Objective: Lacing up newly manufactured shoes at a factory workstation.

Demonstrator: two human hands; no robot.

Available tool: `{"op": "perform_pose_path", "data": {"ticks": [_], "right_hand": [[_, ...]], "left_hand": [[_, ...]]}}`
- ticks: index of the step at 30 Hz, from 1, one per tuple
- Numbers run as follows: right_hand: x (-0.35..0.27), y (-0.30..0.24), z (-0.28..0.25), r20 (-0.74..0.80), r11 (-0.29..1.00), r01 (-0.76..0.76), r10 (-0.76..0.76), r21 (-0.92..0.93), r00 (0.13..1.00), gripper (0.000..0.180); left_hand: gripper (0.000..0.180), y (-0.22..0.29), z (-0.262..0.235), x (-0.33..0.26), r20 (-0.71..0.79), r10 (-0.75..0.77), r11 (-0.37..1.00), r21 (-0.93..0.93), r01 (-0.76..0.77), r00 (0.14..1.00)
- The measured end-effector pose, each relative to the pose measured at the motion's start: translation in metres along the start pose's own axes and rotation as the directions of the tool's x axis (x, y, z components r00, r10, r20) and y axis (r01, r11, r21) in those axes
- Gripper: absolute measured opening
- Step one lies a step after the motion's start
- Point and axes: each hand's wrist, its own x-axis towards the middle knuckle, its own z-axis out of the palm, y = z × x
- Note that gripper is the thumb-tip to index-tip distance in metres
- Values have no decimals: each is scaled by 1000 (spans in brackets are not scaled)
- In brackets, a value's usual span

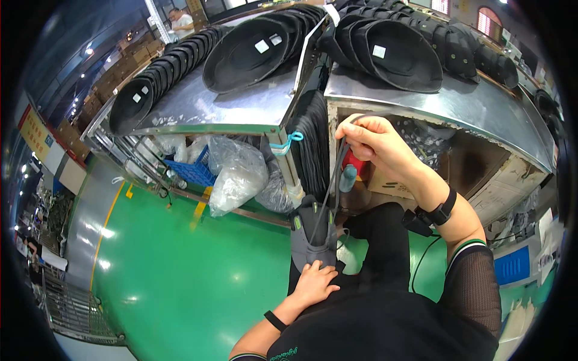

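A grey shoe-like padded piece (314,233) with bright green tabs lies over my left thigh, under the table edge. My left hand (315,282) holds its near end, fingers bent over the rim. Up and to the right, my right hand (371,139) is closed in a pinch on a long dark grey cord (330,195). The cord runs taut from the padded piece up to my fingers, and a loose end trails right above the hand. Just below the right hand are a red object (354,161) and a blue-grey rounded one (348,179), both partly hidden.
Stacked black curved shells (397,54) cover the left metal table (241,108) and the right one (512,114). Clear plastic bags (238,180) and a blue basket (195,168) sit beneath on the left. A dark cable (415,265) hangs to my right. Another person (180,21) is far back left.
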Motion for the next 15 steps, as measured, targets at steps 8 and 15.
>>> {"op": "perform_pose_path", "data": {"ticks": [8,15], "right_hand": [[-3,-59,-11,-31,986,162,-160,49,987,22],[-7,-96,-17,-65,969,244,-246,-36,967,21]], "left_hand": [[44,4,5,-5,3,12,999,29,-12,1000],[44,3,4,0,8,11,998,54,-11,1000]]}}
